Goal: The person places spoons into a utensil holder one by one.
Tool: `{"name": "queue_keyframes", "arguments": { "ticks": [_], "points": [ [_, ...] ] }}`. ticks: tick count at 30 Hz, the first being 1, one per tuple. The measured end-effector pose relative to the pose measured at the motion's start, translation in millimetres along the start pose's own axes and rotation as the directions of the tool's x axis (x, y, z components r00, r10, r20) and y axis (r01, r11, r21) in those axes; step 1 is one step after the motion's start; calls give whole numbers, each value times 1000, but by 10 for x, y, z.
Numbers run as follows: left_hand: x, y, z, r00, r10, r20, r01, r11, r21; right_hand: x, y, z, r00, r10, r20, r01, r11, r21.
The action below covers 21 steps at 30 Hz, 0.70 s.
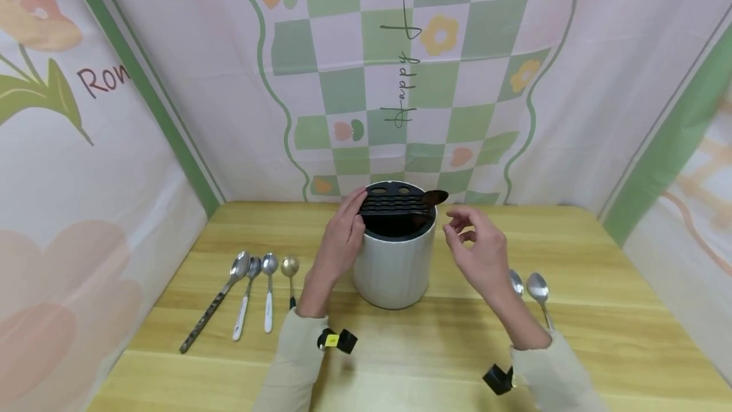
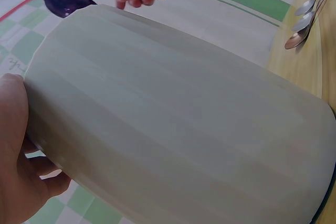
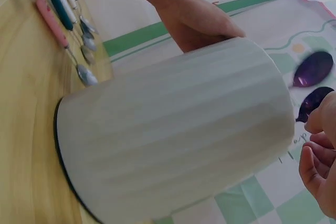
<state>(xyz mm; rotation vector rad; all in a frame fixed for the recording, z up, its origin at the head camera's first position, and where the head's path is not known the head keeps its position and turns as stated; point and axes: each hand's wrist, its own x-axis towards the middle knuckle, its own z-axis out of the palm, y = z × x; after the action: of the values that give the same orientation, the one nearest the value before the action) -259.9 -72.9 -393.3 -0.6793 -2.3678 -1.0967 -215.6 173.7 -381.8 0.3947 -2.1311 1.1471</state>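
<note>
A white ribbed cylindrical holder (image 1: 394,272) with a black slotted top (image 1: 394,205) stands upright on the table. My left hand (image 1: 340,237) rests against its left side, fingers extended up to the rim. Dark spoons stand in it, bowls up: one spoon (image 1: 436,198) shows in the head view, while the right wrist view shows one spoon bowl (image 3: 313,69) and a second spoon bowl (image 3: 314,102) close behind my fingertips. My right hand (image 1: 480,250) hovers just right of the rim, fingers loosely bent. No held thing can be made out in it.
Left of the holder lie several spoons, among them a long patterned-handled spoon (image 1: 217,301), a white-handled spoon (image 1: 269,291) and a pink-handled spoon (image 3: 52,22). More metal spoons (image 1: 537,288) lie at the right, partly behind my right arm. Patterned cloth (image 1: 400,81) hangs behind the table (image 1: 400,361).
</note>
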Motion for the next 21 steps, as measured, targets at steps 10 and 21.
{"name": "queue_keyframes", "arguments": {
  "ticks": [10,21],
  "points": [
    [-1,-2,3,1000,1,8,-1,1000,17,-143,226,-251,998,15,64,-8,994,-107],
    [-10,1,-6,1000,-19,22,19,1000,8,-355,466,-596,968,121,220,-61,963,-261]
  ]
}}
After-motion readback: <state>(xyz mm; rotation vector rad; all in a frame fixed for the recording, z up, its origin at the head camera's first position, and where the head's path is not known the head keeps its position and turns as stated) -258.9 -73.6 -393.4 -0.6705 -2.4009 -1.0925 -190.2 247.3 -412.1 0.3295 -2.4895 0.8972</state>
